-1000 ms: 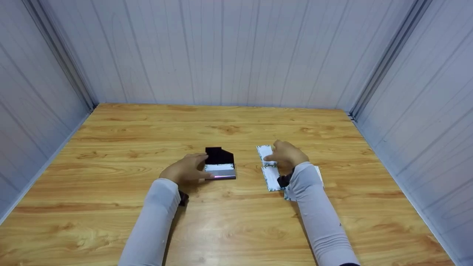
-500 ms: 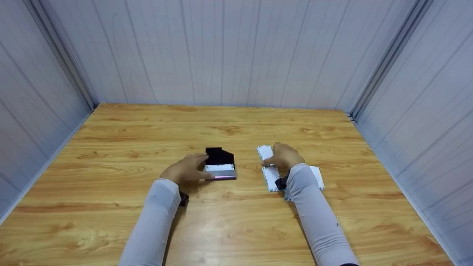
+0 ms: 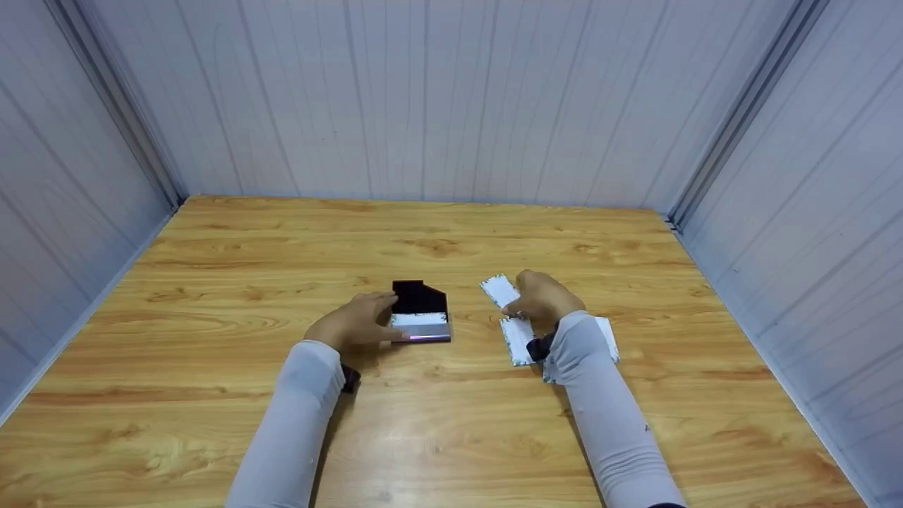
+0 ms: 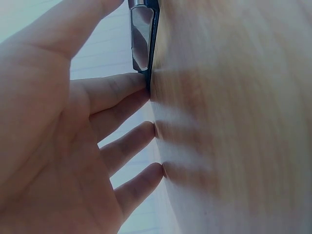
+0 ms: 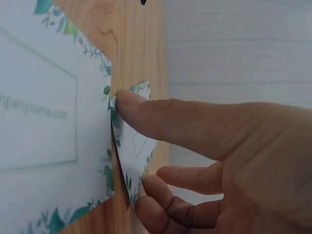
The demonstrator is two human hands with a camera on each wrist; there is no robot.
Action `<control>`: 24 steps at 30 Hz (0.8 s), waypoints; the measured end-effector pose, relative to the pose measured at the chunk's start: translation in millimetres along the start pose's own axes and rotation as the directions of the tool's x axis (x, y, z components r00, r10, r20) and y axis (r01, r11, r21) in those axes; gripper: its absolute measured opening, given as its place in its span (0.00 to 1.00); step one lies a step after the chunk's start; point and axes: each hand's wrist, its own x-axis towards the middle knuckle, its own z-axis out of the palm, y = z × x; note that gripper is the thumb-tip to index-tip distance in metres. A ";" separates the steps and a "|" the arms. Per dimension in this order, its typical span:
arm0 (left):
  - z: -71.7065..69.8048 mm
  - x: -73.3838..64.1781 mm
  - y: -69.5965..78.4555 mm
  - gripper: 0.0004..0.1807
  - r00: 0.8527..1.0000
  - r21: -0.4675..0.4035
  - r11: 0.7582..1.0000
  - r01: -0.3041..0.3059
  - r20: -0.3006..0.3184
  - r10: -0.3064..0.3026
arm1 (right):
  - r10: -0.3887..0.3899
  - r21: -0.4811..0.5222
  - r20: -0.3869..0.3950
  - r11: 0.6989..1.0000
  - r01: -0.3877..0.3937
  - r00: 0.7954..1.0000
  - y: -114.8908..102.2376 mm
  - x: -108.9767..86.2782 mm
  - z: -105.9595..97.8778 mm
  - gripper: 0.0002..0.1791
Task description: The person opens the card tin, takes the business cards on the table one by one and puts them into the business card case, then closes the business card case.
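A black business card holder (image 3: 421, 298) with a silvery front strip lies flat on the table, a white card (image 3: 419, 319) tucked inside. My left hand (image 3: 353, 321) grips the holder's left side, thumb at the front strip and index finger at the back corner. The other left fingertips (image 4: 155, 169) rest on the wood. To the right, my right hand (image 3: 547, 295) pinches a business card (image 3: 500, 290) bordered with green leaves, thumb on its near edge; it lies slanted. Close in front of that thumb is another leafy card (image 5: 39, 112), printed with a web address.
Below my right hand a loose card (image 3: 517, 340) lies on the wooden table (image 3: 437, 247). More cards (image 3: 607, 339) lie partly covered by my right forearm. Pale panel walls (image 3: 423, 106) enclose the table at the back and both sides.
The card under my right hand has turned, its far end swinging left. My right hand has shifted slightly left with it. My left hand and the card holder have stayed put.
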 end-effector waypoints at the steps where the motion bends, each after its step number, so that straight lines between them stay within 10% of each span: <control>1: 0.0 0.3 0.0 0.50 1.000 0.001 1.000 0.001 0.001 -0.001 | -0.003 0.011 0.001 1.000 0.003 1.000 0.2 0.1 0.1 0.31; 24: 0.9 0.1 -2.1 0.50 0.999 -0.021 0.999 -0.036 -0.014 0.036 | -0.112 -0.009 -0.049 0.994 0.111 0.993 -2.1 5.2 2.6 0.36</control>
